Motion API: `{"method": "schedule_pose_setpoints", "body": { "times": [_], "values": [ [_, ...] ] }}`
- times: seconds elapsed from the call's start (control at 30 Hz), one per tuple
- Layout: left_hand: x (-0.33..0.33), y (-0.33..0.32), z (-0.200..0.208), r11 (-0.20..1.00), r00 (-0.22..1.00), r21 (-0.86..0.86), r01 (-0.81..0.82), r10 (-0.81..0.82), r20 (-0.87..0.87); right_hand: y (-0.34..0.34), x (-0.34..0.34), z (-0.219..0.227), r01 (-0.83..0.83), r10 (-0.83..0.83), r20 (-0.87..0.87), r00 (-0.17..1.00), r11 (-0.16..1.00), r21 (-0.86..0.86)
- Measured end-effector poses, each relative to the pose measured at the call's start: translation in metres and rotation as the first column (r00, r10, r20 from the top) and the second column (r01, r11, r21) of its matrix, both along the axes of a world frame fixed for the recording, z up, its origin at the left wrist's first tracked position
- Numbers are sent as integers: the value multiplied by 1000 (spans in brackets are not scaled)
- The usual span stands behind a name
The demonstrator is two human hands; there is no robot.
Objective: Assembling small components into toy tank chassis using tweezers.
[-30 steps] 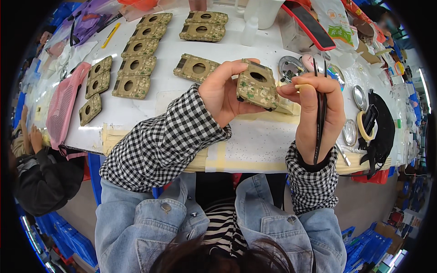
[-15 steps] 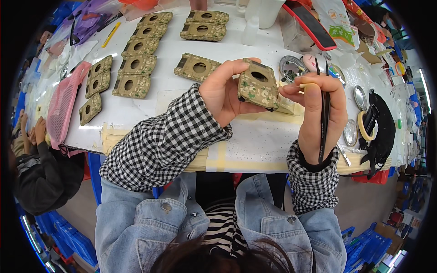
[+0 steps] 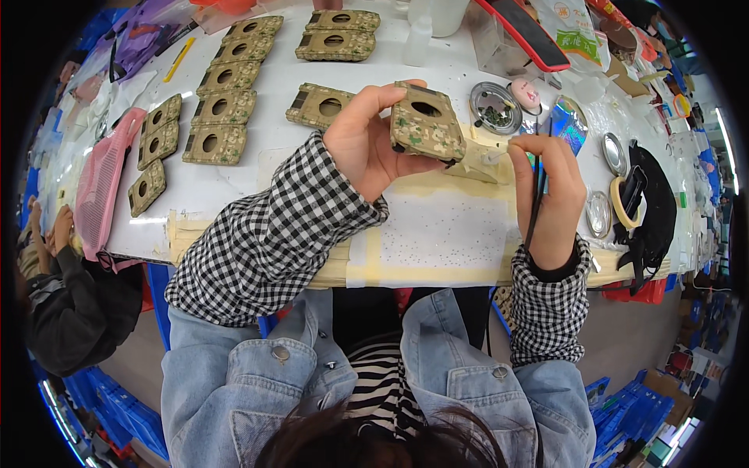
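Speckled paper (image 3: pixel 441 234), bordered by yellowish masking tape, lies along the near edge of a crowded white worktable (image 3: pixel 269 86). Just above it, a worker's left hand (image 3: pixel 367 144) grips a camouflage-patterned shell (image 3: pixel 429 138) with a round opening, thumb on the top edge and fingers beneath; the piece is held tilted over the table. To its right, and apart from it, the right hand (image 3: pixel 554 183) is closed around black tweezers (image 3: pixel 535 195); a pale item near its fingertips is too blurred to name. Beyond the hands sit a round dish (image 3: pixel 515 121) of dark bits, a pink oval object (image 3: pixel 526 94) and one matching shell (image 3: pixel 316 105). More shells (image 3: pixel 211 144) lie to the left, three near a pink mesh bag (image 3: pixel 105 187) and five in a column. Farthest back are another pair (image 3: pixel 335 47) and a red-edged phone (image 3: pixel 524 35).
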State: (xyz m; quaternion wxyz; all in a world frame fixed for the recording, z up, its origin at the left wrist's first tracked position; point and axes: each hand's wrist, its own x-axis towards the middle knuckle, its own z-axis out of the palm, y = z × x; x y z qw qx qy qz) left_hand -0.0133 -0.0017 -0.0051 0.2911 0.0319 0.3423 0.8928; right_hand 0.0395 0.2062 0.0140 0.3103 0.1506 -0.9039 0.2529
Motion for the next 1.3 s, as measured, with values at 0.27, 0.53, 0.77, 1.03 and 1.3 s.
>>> {"method": "schedule_pose_setpoints", "body": {
  "times": [0.27, 0.53, 0.77, 1.03, 1.3],
  "values": [
    [5, 5, 4, 992, 995, -92, -82, 76, -60, 10, 7, 5, -90, 110, 92, 990, 976, -197],
    [6, 3, 6, 996, 974, -45, 84, -91, -209, -5, 18, 25, -190, 399, 234, 887, 777, -601],
    [8, 0, 15, 969, 965, -191, 160, -194, -175, -18, 9, 23, -284, 505, 222, 834, 739, -612],
    [6, 2, 0, 975, 916, -208, 73, -148, -372, -22, 5, 24, -352, 516, 208, 831, 777, -522],
    [8, 5, 3, 976, 945, -215, 45, -112, -309, -19, 14, 32, -221, 421, 283, 862, 813, -539]
  ]
}}
